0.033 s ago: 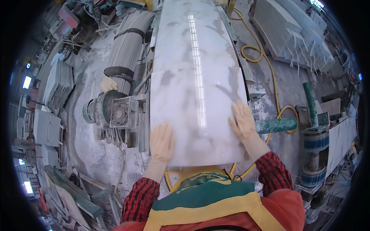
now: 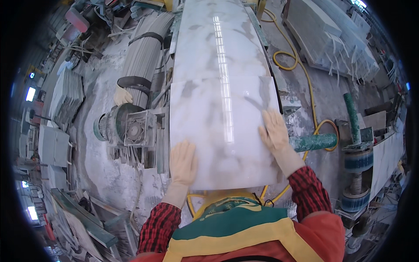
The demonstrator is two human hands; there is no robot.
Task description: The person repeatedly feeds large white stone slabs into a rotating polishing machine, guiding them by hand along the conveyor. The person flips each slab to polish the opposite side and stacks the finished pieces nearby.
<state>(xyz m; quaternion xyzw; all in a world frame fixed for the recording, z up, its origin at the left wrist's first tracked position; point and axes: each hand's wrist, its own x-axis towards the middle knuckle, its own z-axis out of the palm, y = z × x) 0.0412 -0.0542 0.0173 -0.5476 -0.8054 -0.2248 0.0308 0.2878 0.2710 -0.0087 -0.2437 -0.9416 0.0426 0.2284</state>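
A polished white stone slab with grey and tan veining (image 2: 218,166) lies in front of me, its near edge close to my apron. Beyond it, another slab of the same look (image 2: 209,48) stretches away, meeting it along a thin seam. My left hand (image 2: 183,161), in a cream glove, rests flat on the near slab's left edge, fingers together and pointing away. On the right edge, my right hand (image 2: 275,133), gloved alike, lies flat with its thumb apart. Neither hand grips anything; both palms touch the glossy surface.
Left of the slab stand a dusty motor (image 2: 124,124) and a strapped bundle of grey strips (image 2: 142,56); a loose glove (image 2: 123,95) lies by them. A green roller (image 2: 314,142) juts out at right, near a yellow hose (image 2: 310,96). Stacked slabs (image 2: 323,39) stand far right.
My right hand has shifted slightly away from me along the slab's right edge. My left hand and the slabs look nearly the same.
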